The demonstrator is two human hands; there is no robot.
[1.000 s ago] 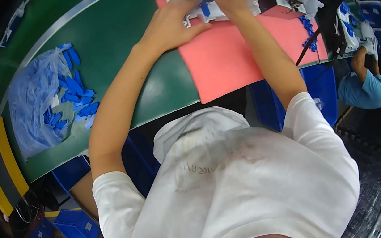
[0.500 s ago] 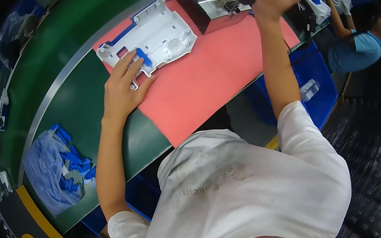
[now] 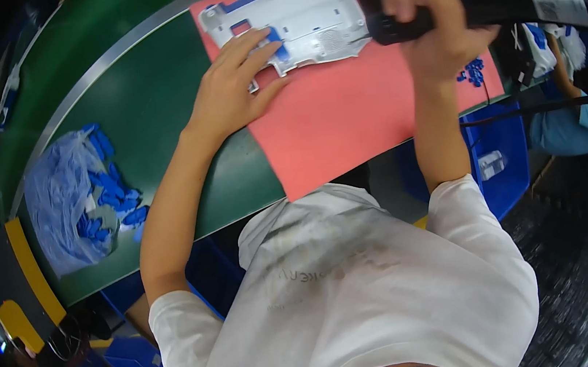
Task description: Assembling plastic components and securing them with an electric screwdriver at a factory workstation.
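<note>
Could scratch the white plastic housing (image 3: 310, 16) on the pink mat (image 3: 352, 118) through a slip of the black power tool (image 3: 499, 0) gripped in the right hand (image 3: 443, 37), with left hand (image 3: 227, 85) spread loosely on the blue insert (image 3: 278, 44).

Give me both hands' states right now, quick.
Left hand: open, fingers spread at the blue piece on the white shell.
Right hand: closed, holding the black handheld tool.
</note>
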